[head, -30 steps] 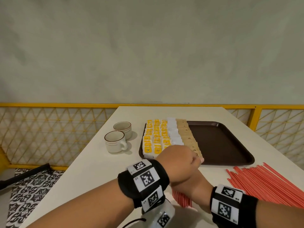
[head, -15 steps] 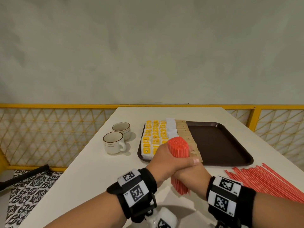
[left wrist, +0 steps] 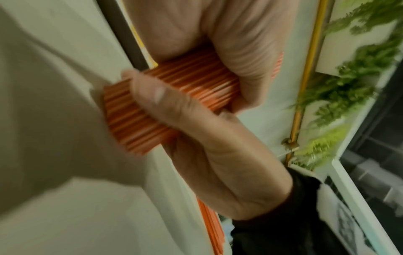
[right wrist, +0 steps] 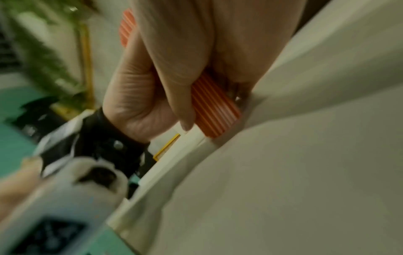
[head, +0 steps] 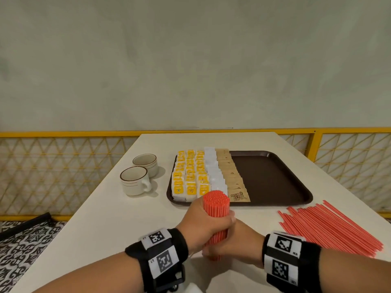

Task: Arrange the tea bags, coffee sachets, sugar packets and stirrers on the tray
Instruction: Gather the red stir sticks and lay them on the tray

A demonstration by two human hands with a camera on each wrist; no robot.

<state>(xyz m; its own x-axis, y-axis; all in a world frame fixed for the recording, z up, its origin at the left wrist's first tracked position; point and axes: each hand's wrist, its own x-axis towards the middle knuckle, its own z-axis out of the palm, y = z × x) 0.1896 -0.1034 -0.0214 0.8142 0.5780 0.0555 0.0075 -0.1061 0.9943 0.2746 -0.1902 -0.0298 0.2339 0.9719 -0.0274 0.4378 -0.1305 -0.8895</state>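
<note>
Now that the stirrer bundle (head: 216, 216) stands upright and uncovered, grasped by both left hand (head: 203, 225) and right hand (head: 243, 243), squared ends suit placement on the tray (head: 270, 176) beyond the hands.

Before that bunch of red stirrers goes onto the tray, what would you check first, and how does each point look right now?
1. Both hands hold the bunch: left hand and right hand wrap round the stirrer bunch. Ok.
2. Bunch upright, top ends level. Ok.
3. Bottom ends squared on the table: hidden by the hands. Cannot tell.
4. Free room on the tray: its right half is bare, beside the brown sugar packets. Ok.
5. All stirrers gathered: loose stirrers lie on the table to the right. Not ok.
6. Cups stand left of the tray, out of the path. Ok.
</note>
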